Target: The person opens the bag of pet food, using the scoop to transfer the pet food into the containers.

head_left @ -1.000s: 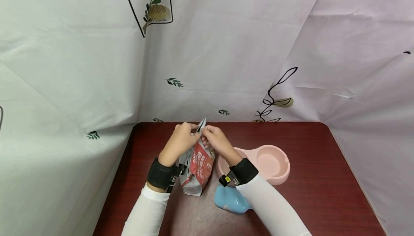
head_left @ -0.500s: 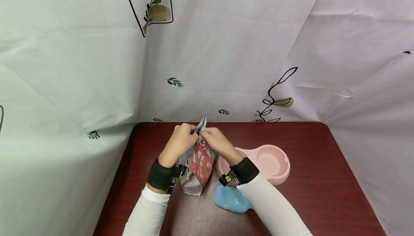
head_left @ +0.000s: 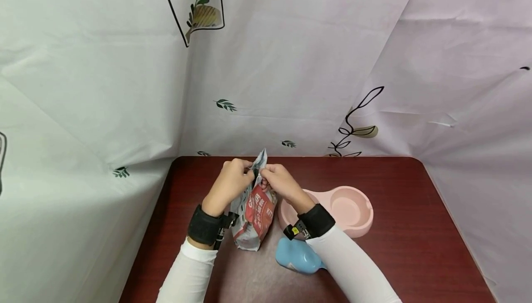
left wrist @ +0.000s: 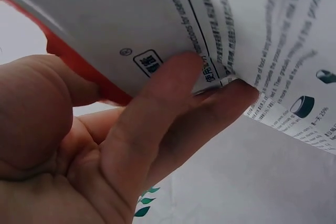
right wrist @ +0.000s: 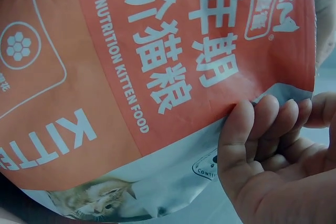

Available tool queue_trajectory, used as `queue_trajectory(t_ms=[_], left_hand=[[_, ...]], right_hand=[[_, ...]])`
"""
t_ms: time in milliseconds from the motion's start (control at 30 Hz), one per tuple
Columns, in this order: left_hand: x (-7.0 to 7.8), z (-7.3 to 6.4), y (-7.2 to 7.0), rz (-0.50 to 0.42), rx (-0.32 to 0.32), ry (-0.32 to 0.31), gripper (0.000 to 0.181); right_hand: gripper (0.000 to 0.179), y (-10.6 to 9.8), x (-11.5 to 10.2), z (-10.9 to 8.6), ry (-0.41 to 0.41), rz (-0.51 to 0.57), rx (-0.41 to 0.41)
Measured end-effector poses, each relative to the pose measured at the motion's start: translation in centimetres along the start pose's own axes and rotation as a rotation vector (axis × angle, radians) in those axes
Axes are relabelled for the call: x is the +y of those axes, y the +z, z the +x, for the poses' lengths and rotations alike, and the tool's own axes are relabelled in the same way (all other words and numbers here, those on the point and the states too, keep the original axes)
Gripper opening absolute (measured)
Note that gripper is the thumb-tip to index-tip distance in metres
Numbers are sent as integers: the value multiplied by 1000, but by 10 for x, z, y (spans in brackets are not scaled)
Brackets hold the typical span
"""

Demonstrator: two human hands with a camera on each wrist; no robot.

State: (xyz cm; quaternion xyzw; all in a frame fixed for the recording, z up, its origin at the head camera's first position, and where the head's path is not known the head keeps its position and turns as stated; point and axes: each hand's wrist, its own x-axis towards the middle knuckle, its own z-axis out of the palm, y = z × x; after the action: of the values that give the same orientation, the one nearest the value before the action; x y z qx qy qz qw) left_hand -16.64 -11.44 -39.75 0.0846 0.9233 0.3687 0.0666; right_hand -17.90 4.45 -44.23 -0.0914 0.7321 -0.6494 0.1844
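Note:
An orange-and-white kitten food bag stands on the table with its top edge pulled apart a little, a dark slit showing between the sides. My left hand pinches the left side of that edge; in the left wrist view, fingers lie against the bag's printed panel. Opposite it, my right hand grips the right side of the edge. The right wrist view has curled fingers at a corner of the bag front, which reads "KITTEN FOOD". The bag's inside is hidden.
Right of the bag sits a pink double bowl, its left bowl partly behind my right wrist. A blue scoop lies nearer me, its handle under the right forearm. The dark red table ends at a patterned white cloth.
The gap at the bag's top has widened slightly as my hands hold its two sides. Both hands have barely shifted; the bowl and scoop stay put.

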Motion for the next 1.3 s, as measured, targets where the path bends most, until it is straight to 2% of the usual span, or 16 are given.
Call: queue_trajectory(t_ms=[167, 300, 500, 600, 733, 1000, 1167, 1300], left_hand=[[3, -3, 0, 33, 7, 25, 37], [5, -6, 0, 37, -5, 24, 42], [2, -7, -1, 15, 0, 21, 42], [1, -8, 0, -8, 13, 28, 40], [0, -11, 1, -22, 40, 27, 39], [-1, -18, -2, 4, 111, 51, 32], [-1, -21, -4, 24, 143, 54, 31], [0, -21, -3, 26, 149, 44, 31]], right_hand=[[32, 5, 3, 1, 2, -20, 17], [27, 5, -2, -1, -2, -82, 41], [27, -2, -5, -7, -26, -254, 61], [30, -6, -5, -10, -44, -325, 73], [31, -9, -11, -14, -53, -347, 83], [25, -20, -7, -22, -64, -414, 106], [25, -28, -9, -26, -90, -503, 136], [17, -31, -9, -26, -59, -573, 137]])
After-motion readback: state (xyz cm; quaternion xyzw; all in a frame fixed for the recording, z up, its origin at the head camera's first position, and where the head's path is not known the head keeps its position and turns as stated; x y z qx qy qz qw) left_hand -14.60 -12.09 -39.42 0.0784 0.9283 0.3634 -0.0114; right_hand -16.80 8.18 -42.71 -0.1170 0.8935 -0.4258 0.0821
